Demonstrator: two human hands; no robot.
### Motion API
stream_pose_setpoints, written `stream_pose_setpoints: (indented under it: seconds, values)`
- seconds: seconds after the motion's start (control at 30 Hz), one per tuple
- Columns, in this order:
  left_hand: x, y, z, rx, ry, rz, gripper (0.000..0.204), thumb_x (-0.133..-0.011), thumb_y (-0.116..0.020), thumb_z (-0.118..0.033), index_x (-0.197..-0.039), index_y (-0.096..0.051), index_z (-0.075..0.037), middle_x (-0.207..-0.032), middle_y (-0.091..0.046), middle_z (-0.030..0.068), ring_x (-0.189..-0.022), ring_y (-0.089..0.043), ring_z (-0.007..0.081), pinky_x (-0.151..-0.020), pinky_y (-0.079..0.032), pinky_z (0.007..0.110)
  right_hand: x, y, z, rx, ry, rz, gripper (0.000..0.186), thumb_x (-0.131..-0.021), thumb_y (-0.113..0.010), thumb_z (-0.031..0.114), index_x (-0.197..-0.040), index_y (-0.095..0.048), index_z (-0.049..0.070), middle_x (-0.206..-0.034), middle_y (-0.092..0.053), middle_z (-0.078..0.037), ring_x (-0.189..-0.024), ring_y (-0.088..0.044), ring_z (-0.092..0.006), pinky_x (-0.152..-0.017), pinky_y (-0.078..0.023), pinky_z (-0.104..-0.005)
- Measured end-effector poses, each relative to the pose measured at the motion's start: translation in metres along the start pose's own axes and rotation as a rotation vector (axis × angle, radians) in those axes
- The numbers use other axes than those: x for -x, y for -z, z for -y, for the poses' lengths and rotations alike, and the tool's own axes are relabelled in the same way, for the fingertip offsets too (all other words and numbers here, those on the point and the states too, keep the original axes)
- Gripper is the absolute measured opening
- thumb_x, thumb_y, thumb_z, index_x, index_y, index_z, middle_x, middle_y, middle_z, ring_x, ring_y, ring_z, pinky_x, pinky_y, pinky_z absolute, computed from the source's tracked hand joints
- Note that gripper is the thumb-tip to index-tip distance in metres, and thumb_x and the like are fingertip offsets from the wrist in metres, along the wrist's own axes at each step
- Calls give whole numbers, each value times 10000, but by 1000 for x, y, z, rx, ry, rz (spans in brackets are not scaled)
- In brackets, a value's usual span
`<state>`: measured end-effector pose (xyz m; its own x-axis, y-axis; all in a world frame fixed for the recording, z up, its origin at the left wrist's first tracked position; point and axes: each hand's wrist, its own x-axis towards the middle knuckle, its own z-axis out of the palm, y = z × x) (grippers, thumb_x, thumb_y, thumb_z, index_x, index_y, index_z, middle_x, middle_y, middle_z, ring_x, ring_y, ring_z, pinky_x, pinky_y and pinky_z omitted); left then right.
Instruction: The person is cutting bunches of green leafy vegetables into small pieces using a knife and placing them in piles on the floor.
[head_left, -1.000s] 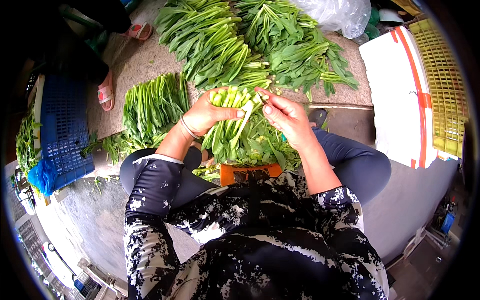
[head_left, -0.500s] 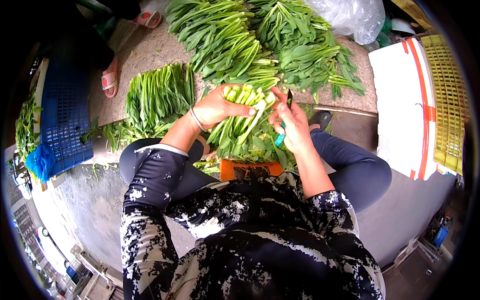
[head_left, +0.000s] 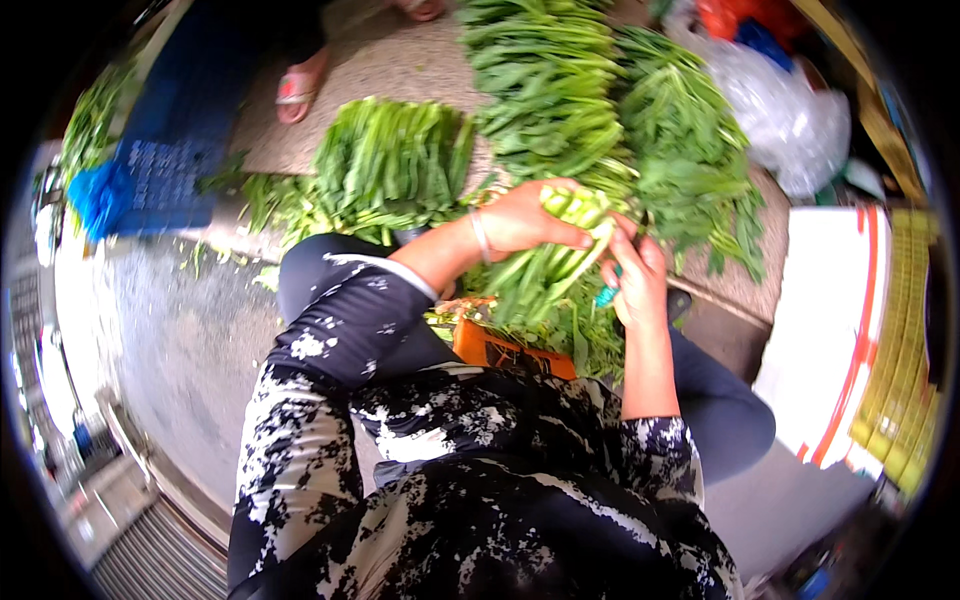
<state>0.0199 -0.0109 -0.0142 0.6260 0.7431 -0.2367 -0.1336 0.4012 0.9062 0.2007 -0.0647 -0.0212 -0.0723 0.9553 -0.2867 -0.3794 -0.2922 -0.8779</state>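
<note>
My left hand (head_left: 520, 222) is closed round a bunch of leafy green stems (head_left: 550, 275), its cut pale ends up under my thumb and the leaves hanging down. My right hand (head_left: 635, 280) touches the bunch's right side and grips a small knife by its teal handle (head_left: 606, 294); the blade is hard to make out in the blur. Below them an orange container (head_left: 500, 350) sits between my legs, with loose greens (head_left: 600, 340) over it. Stacked bunches of greens (head_left: 385, 160) lie just beyond my hands, in a longer pile (head_left: 540, 80) and a looser one (head_left: 690, 150).
Another person's sandalled foot (head_left: 298, 90) is at top left, beside a blue crate (head_left: 165, 170) with a blue bag (head_left: 95, 200). At right are a white foam box (head_left: 820, 330), a yellow crate (head_left: 895, 350) and clear plastic bags (head_left: 780, 120). A stone ledge (head_left: 400, 40) bears the piles.
The view has swung, so the piles sit further right and the right-hand boxes lower. Both hands appear further right, still on the bunch. The teal knife handle came into sight from half a second ago.
</note>
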Motion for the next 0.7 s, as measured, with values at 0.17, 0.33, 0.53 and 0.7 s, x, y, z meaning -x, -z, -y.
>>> stream_pose_setpoints:
  seconds: [0.17, 0.33, 0.53, 0.7]
  values:
    - [3, 14, 17, -57, 41, -158, 426, -647, -751, -60, -997, -509, -48, -899, -603, 15, -831, -552, 105, -770, -435, 235, -7, -32, 2, 130, 53, 16, 452, -895, -488, 317, -1235, -444, 23, -1024, -543, -35, -734, -488, -50, -520, -381, -162]
    - [15, 20, 13, -69, 96, -194, 420, -615, -765, -42, -949, -509, -50, -846, -599, 39, -802, -554, 119, -722, -454, 247, -27, -36, -26, 322, 115, 50, 396, -850, -576, 209, -1186, -484, 23, -804, -519, 11, -598, -416, -44, -463, -318, -155]
    - [44, 33, -18, -361, 231, -334, 411, -598, -751, -27, -948, -535, -32, -855, -611, 75, -811, -565, 140, -741, -453, 255, -37, -66, -42, 269, 96, 40, 371, -817, -627, 152, -1118, -521, -36, -983, -593, -76, -869, -543, -122, -796, -421, -244]
    - [57, 79, -5, -121, 100, -474, 378, -595, -755, -35, -921, -567, -15, -855, -629, 58, -789, -584, 146, -747, -473, 270, -44, -94, -53, 178, -30, 87, 596, -767, -675, 249, -1254, -401, 41, -1034, -542, -86, -771, -542, -136, -688, -445, -224]
